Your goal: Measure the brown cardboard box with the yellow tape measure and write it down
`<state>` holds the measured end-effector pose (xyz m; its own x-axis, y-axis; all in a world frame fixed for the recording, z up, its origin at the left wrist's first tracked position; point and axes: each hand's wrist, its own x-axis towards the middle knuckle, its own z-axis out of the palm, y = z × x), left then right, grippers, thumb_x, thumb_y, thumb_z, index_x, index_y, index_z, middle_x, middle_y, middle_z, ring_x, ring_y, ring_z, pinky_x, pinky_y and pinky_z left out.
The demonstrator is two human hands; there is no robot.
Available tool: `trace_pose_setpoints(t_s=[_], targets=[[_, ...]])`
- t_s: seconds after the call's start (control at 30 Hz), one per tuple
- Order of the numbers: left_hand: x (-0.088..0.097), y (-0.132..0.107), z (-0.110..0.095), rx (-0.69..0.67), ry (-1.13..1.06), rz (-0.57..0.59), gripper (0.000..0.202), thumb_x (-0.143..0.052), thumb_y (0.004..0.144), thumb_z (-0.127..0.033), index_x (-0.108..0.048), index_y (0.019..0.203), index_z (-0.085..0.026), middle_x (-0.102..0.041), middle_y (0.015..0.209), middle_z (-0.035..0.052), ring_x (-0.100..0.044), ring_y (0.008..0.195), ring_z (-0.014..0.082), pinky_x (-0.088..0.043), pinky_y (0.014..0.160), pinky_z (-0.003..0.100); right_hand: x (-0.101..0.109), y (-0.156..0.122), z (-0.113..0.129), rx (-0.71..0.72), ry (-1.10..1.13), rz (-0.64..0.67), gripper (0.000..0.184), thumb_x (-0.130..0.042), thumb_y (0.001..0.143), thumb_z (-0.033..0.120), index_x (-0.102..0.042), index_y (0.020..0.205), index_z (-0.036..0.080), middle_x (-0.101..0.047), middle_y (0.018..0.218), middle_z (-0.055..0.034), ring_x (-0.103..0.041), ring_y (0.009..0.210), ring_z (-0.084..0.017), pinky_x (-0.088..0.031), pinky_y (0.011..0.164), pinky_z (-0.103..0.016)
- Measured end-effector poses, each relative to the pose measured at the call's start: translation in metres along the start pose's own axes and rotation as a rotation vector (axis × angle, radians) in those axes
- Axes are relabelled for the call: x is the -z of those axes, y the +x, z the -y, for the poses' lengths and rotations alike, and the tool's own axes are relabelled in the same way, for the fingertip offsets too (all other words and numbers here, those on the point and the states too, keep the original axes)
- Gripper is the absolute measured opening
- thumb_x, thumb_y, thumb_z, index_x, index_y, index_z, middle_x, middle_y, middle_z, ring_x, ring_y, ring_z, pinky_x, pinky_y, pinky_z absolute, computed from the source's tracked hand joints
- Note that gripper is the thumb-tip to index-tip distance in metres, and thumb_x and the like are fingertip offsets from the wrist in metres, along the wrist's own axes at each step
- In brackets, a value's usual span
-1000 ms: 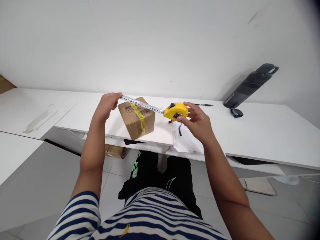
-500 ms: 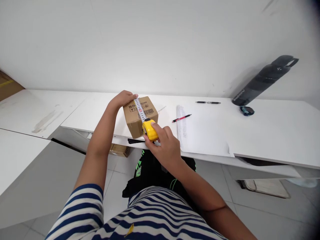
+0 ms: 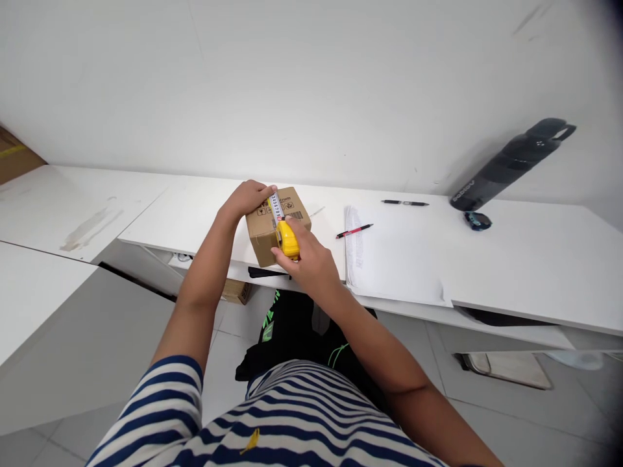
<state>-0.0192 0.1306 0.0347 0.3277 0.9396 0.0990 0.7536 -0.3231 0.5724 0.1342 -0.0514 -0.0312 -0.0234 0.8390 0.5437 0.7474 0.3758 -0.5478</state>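
A small cardboard carton [image 3: 263, 243] with dark print sits at the front edge of the white desk. Across its top runs the short white blade of a yellow tape measure [image 3: 288, 241]. My right hand [image 3: 311, 256] is closed around the yellow case, which is over the carton's near side, thumb to its left. At the carton's far left edge, my left hand [image 3: 248, 196] pinches the blade's end, its other fingers curled over the box side and partly hidden.
Right of the carton lie a stack of white paper [image 3: 399, 259], a red pen [image 3: 354, 231] and a black pen [image 3: 405, 203]. A dark bottle [image 3: 506, 168] stands by the wall, with a small dark-blue object [image 3: 477, 221] before it. Another box [image 3: 237, 291] is below the desk.
My right hand has moved the yellow case toward my left hand, so less blade shows. My left hand and the carton have shifted slightly right in the view.
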Motion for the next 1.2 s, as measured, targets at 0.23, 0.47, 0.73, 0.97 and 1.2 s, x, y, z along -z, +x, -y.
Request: trace_pose_setpoints(t_s=[0.23,0.47,0.73,0.97,1.2], targets=[[-0.005,-0.008,-0.009,0.069,0.1,-0.052,0.049,-0.048,0.093,-0.057,-0.062,0.064,-0.02,-0.065,0.07,0.0061,-0.053,0.063,0.0187,-0.036,0.064,0.034,0.008,0.0,0.007,-0.101,-0.042,0.11,0.069,-0.058,0.096,0.048,-0.037,0.158,0.025,-0.073,0.112,-0.0125,-0.072,0.093,-0.027,-0.058,0.071,-0.034],[-0.014,-0.009,-0.007,0.139,0.043,-0.127,0.044,-0.051,0.092,-0.055,-0.07,0.075,-0.02,-0.071,0.081,0.0061,-0.061,0.075,0.0219,-0.044,0.072,0.035,0.022,0.008,-0.002,-0.126,-0.081,0.133,0.069,-0.054,0.098,0.042,-0.03,0.161,0.028,-0.073,0.124,-0.0125,-0.071,0.084,-0.027,-0.057,0.067,-0.037],[-0.048,-0.009,-0.005,0.154,-0.425,-0.678,0.035,-0.055,0.09,-0.014,-0.057,0.124,-0.019,-0.065,0.132,0.0111,-0.06,0.123,0.02,-0.046,0.108,0.032,0.039,0.037,-0.065,-0.124,-0.047,-0.094,0.06,-0.048,0.099,0.037,-0.036,0.157,0.029,-0.065,0.136,-0.014,-0.066,0.111,-0.031,-0.059,0.085,-0.047],[-0.095,-0.069,-0.012,0.098,-0.615,-0.843,0.05,-0.037,0.103,-0.05,-0.038,0.145,-0.023,-0.038,0.16,0.0156,-0.039,0.15,0.0243,-0.032,0.124,0.039,0.03,-0.03,-0.073,-0.319,0.596,-0.486,0.077,-0.065,0.089,0.05,-0.027,0.154,0.032,-0.05,0.149,-0.016,-0.066,0.119,-0.028,-0.062,0.089,-0.046],[-0.198,-0.119,-0.009,0.056,-0.489,-0.59,0.108,-0.069,0.082,-0.061,-0.01,0.162,-0.021,0.001,0.175,0.017,0.001,0.163,0.0299,-0.005,0.132,0.047,0.035,-0.082,-0.083,-0.794,1.315,-0.332,0.045,-0.059,0.087,0.066,-0.059,0.098,0.023,-0.068,0.07,0.0002,-0.058,0.045,-0.013,-0.052,0.044,-0.027]])
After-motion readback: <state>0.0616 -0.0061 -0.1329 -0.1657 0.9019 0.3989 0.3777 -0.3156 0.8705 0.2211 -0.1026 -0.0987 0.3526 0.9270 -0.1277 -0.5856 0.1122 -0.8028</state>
